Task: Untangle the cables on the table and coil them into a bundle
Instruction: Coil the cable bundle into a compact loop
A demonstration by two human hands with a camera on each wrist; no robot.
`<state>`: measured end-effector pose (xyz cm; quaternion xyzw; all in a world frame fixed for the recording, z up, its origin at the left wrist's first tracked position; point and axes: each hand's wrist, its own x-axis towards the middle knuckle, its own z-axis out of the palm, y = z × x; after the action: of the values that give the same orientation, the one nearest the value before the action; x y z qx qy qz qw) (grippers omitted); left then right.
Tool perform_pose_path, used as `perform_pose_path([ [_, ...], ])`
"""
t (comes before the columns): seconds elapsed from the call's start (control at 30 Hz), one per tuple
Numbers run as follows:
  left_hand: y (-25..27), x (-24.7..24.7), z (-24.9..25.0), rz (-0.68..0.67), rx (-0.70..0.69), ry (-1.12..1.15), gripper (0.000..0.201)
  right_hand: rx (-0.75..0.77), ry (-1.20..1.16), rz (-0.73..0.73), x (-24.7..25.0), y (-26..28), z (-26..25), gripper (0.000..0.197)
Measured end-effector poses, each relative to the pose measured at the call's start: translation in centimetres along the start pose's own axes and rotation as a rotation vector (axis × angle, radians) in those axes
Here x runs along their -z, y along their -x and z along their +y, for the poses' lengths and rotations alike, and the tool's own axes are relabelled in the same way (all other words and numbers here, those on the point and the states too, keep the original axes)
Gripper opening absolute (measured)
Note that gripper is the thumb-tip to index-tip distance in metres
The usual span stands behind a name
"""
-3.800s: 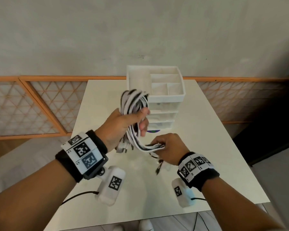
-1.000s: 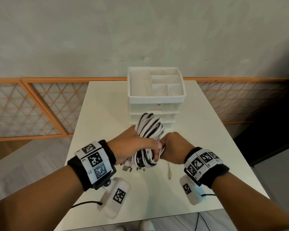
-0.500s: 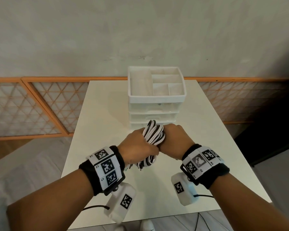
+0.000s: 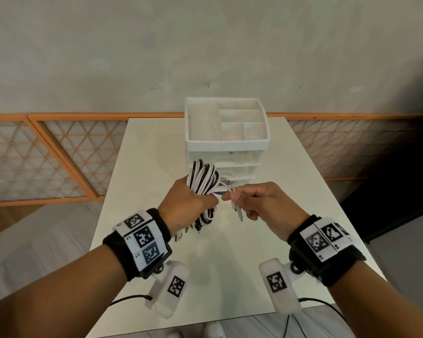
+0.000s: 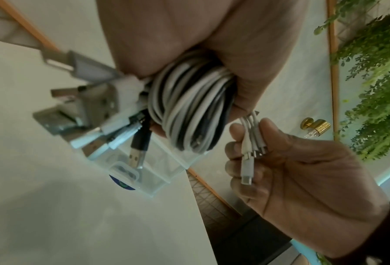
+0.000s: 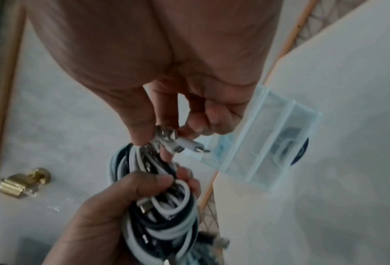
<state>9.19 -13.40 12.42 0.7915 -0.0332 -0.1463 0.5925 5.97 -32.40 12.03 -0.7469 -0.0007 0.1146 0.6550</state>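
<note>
The left hand (image 4: 189, 206) is wrapped round the waist of a coil of black and white cables (image 4: 204, 181), fingers and thumb curled tight about it, holding it upright in the air over the surface (image 4: 230, 252) and just in front of the white drawer organiser (image 4: 226, 142). The loops fan out above the fist; below it, several USB plugs (image 5: 94, 111) and short tails hang free.

The right hand (image 4: 261, 203) sits just beside the coil, pinching a few thin white ends with small connectors (image 5: 249, 157) between thumb and fingers; the other fingers are curled loosely beneath. These ends run back into the bundle, so the two hands are joined by a short stretch of slack cable.

The bundle looks light and soft: thin, rubbery cords that bend easily but want to spring open, so the loops will probably slacken if the left hand's grip eases. The smooth jackets may slide over one another. The waist, where every turn is gathered, is the sound place to hold. The loose tails are best taken on the cord just behind the plugs, since pulling at the small connectors could strain them. In the blurred right wrist view, the strands inside the coil seem to cross one another, though how neatly they lie is hard to tell.

Judging by this, the coiling is nearly done, and the free ends want wrapping or tucking.
</note>
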Motion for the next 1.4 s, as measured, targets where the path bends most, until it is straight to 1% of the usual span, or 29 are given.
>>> perform_pose_path([
  [0.03,0.1,-0.1,0.0,-0.011,-0.003,0.014,0.03,-0.018,-0.091,0.009,-0.3,0.1,0.1,0.019],
  [0.1,0.2,-0.3,0.3,-0.028,-0.021,0.038,0.033,-0.05,-0.268,0.015,-1.0,0.2,0.2,0.025],
  [0.2,0.5,-0.3,0.7,-0.066,-0.055,0.054,0.024,-0.075,-0.436,0.016,-2.0,0.1,0.2,0.033],
  [0.27,0.7,-0.1,0.9,-0.071,-0.07,0.069,0.019,-0.081,-0.441,0.039,-2.1,-0.2,0.0,0.033],
  [0.37,0.9,-0.1,0.9,-0.077,-0.074,0.088,0.025,-0.103,-0.447,0.086,-1.5,-0.6,-0.4,0.03],
  [0.47,1.0,-0.1,1.4,-0.071,-0.074,0.108,0.03,-0.106,-0.497,0.082,-1.3,-1.0,-0.9,0.03],
  [0.5,0.9,-0.1,1.5,-0.074,-0.076,0.11,0.026,-0.099,-0.512,0.082,-1.3,-1.1,-1.0,0.031],
  [0.57,0.7,0.0,1.5,-0.072,-0.078,0.109,0.009,-0.085,-0.537,0.088,-1.3,-1.3,-1.2,0.029],
  [0.63,0.7,0.1,1.4,-0.066,-0.086,0.113,0.016,-0.068,-0.558,0.092,-1.4,-1.5,-1.2,0.03],
  [0.7,0.8,0.0,1.2,-0.072,-0.082,0.12,0.013,-0.046,-0.578,0.096,-1.7,-1.6,-0.9,0.038],
  [0.73,0.7,0.0,1.2,-0.075,-0.085,0.124,0.012,-0.037,-0.583,0.102,-1.9,-1.5,-0.7,0.04],
  [0.77,0.8,-0.1,1.0,-0.075,-0.09,0.127,0.013,-0.032,-0.582,0.11,-2.1,-1.4,-0.4,0.038],
  [0.83,0.6,-0.2,0.7,-0.063,-0.084,0.136,0.014,-0.026,-0.554,0.125,-2.6,-1.3,0.0,0.022],
  [0.9,0.5,-0.4,0.2,-0.083,-0.085,0.136,0.02,-0.009,-0.489,0.138,-2.9,-1.2,0.3,0.014],
  [0.97,0.5,-0.5,0.2,-0.108,-0.099,0.126,0.026,0.012,-0.431,0.149,-3.1,-1.0,0.4,0.013],
  [1.0,0.5,-0.4,0.3,-0.119,-0.104,0.121,0.026,0.022,-0.425,0.153,-3.1,-1.0,0.4,0.013],
  [1.03,0.6,-0.4,0.7,-0.139,-0.118,0.122,0.022,0.04,-0.429,0.148,-3.1,-1.0,0.4,0.013],
  [1.1,0.7,-0.3,1.3,-0.191,-0.153,0.137,0.01,0.089,-0.453,0.128,-3.2,-0.9,0.1,0.02],
  [1.17,0.8,-0.1,1.8,-0.229,-0.177,0.155,0.005,0.128,-0.475,0.113,-3.1,-0.9,-0.2,0.024],
  [1.27,1.1,0.1,2.2,-0.247,-0.196,0.179,0.02,0.159,-0.428,0.145,-3.0,-1.1,-0.6,0.027],
  [1.33,1.1,0.0,1.9,-0.238,-0.193,0.192,0.013,0.165,-0.405,0.195,-2.8,-1.4,-0.6,0.03],
  [1.37,1.1,0.0,1.9,-0.226,-0.195,0.193,0.011,0.168,-0.394,0.2,-2.6,-1.4,-0.6,0.029],
  [1.4,1.0,0.0,1.8,-0.215,-0.199,0.193,0.013,0.173,-0.386,0.186,-2.6,-1.4,-0.6,0.027],
])
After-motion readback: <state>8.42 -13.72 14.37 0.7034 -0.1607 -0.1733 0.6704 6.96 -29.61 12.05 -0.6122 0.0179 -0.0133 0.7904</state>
